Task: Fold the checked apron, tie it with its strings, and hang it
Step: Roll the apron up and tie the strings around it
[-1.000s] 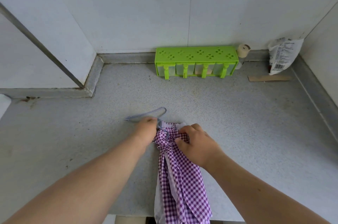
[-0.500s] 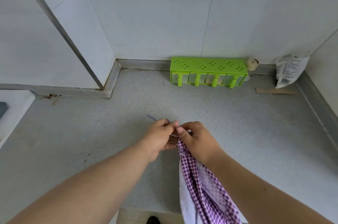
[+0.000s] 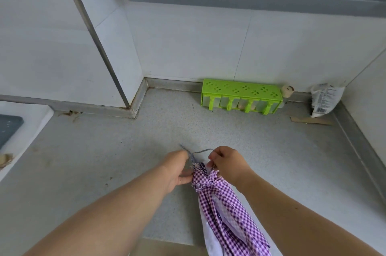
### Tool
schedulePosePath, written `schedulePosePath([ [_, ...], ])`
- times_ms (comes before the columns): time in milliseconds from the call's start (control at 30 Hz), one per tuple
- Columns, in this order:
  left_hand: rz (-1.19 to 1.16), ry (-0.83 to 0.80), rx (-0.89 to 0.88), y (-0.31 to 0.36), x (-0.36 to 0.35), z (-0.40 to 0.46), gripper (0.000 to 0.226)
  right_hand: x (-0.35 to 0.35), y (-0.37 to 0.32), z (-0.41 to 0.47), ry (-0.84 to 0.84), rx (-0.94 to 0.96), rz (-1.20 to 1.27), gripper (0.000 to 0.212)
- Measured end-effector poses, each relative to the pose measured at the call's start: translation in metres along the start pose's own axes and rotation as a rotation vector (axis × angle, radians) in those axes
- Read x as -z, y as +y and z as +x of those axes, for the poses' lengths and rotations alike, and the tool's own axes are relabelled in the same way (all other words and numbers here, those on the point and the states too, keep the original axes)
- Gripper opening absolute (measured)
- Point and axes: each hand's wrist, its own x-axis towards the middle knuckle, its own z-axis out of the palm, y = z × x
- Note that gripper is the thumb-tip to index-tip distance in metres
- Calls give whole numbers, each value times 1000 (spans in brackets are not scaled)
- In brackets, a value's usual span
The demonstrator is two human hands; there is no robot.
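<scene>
**Inspector A:** Where is the apron [image 3: 225, 205]?

**Inspector B:** Bunched into a long purple-checked bundle, with white lining showing along its left edge. The gathered top sits over the counter [image 3: 104, 161] near the front edge; the rest hangs down past that edge and out of the bottom of the picture. Whether the top rests on the counter or is held just above it, I cannot tell.

**Inspector A:** Left hand [image 3: 177, 170]?

**Inspector B:** Just left of the gathered top, fingers curled against the bundle. A grey string [image 3: 189, 154] runs up from the bundle beside its fingertips. Whether the fingers actually pinch that string is hidden.

**Inspector A:** Right hand [image 3: 227, 163]?

**Inspector B:** Just right of the top, fingers curled tight. It pinches a loop of the string, which arcs from the fingertips over to the middle of the bundle. The two hands are near each other with the bundle's top between them.

**Inspector A:** Surroundings?

**Inspector B:** A green rack [image 3: 240, 96] stands against the back wall, well apart from the hands. Right of it, a small corked bottle [image 3: 287, 91], touching or nearly so. A white bag [image 3: 324, 99] leans in the right corner, with a strip of cardboard [image 3: 309, 120] lying flat before it.
</scene>
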Motion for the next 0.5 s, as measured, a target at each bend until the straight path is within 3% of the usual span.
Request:
schedulePosePath([
  [133,-6,-84,194,-20,6,19,39,-6,3,5,-1,-18,64,20],
  [233,180,-97,217,-25,3,35,61,-13,4,6,-31,19,64,21],
  [433,504,-87,44,-19,-18,59,25,-7,8,6,-74,46,88,23],
  [500,415,-93,19,-16,-22,56,25,-3,10,6,-71,43,106,23],
])
